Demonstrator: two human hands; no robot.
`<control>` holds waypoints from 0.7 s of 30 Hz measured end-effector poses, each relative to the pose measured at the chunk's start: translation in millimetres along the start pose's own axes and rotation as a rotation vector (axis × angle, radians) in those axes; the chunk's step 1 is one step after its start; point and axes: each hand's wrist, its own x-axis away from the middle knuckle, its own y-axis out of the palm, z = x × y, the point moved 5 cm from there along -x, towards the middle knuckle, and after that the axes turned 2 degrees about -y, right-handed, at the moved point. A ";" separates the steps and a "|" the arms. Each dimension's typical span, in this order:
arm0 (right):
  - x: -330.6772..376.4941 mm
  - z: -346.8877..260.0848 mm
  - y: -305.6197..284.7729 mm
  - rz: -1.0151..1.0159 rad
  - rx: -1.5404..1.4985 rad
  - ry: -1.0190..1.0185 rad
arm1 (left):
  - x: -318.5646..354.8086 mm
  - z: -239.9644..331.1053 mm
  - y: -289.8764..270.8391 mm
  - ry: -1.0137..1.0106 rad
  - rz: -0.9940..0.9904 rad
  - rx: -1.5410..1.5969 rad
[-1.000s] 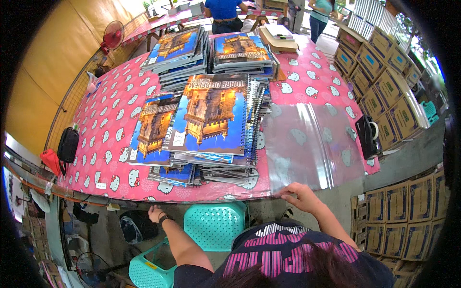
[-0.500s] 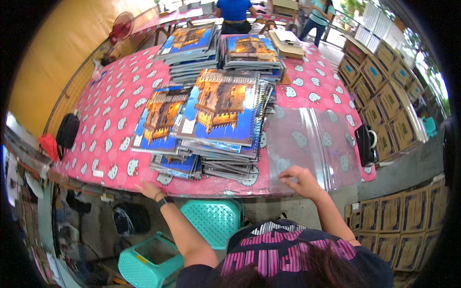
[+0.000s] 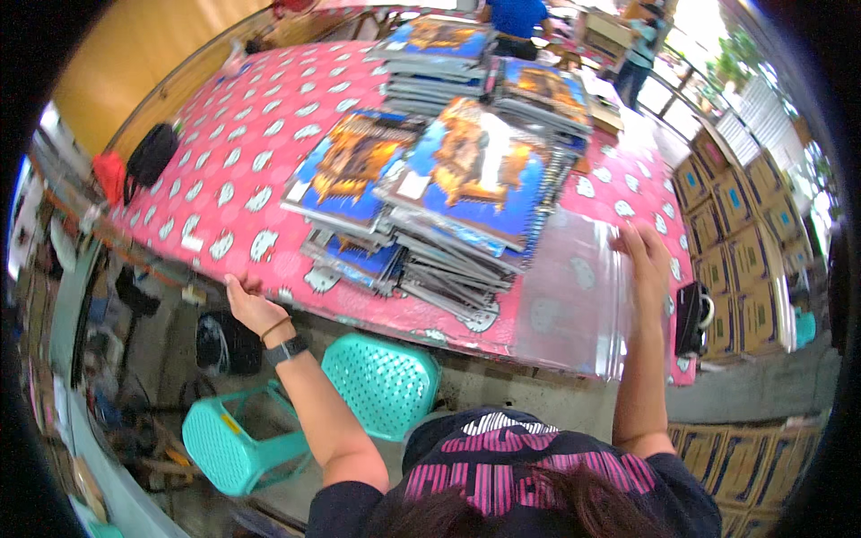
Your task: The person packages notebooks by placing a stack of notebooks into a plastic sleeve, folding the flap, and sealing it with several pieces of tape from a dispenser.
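My left hand (image 3: 255, 306), with a dark watch on its wrist, hovers at the table's near edge, fingers loosely apart and nothing in them. Over the right side of the table my right hand (image 3: 646, 255) has its fingers bent and apart, the tips by the far edge of clear plastic sleeves (image 3: 565, 296). Whether they touch the plastic is blurred. Left of the sleeves, spiral-bound books (image 3: 475, 179) with a blue and gold building on the cover are piled up. A second pile of such books (image 3: 350, 170) adjoins it on the left.
More book stacks (image 3: 439, 45) stand farther back on the pink patterned table cover (image 3: 260, 125). A black case (image 3: 691, 318) lies at the right edge, a black bag (image 3: 152, 157) at the left. Green stools (image 3: 381, 386) are below; cardboard boxes (image 3: 744, 269) stack at right. Two people are beyond.
My right hand has moved away from me, from the sleeves' near part to their far edge. My left hand has shifted left along the table edge. The view has turned and blurred.
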 end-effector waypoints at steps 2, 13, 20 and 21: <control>-8.6 -0.8 39.7 -0.026 -0.457 0.159 | 39.4 46.2 72.6 0.172 -0.376 -0.112; -20.6 23.6 112.8 -0.449 -1.023 0.666 | 117.8 18.7 264.4 0.158 -1.482 -0.860; -19.4 6.3 101.0 -0.547 -0.900 0.706 | 136.4 28.8 266.1 -0.204 -1.567 -0.818; -17.4 2.5 97.7 -0.596 -0.959 0.701 | 137.7 31.5 267.1 -0.199 -1.563 -0.829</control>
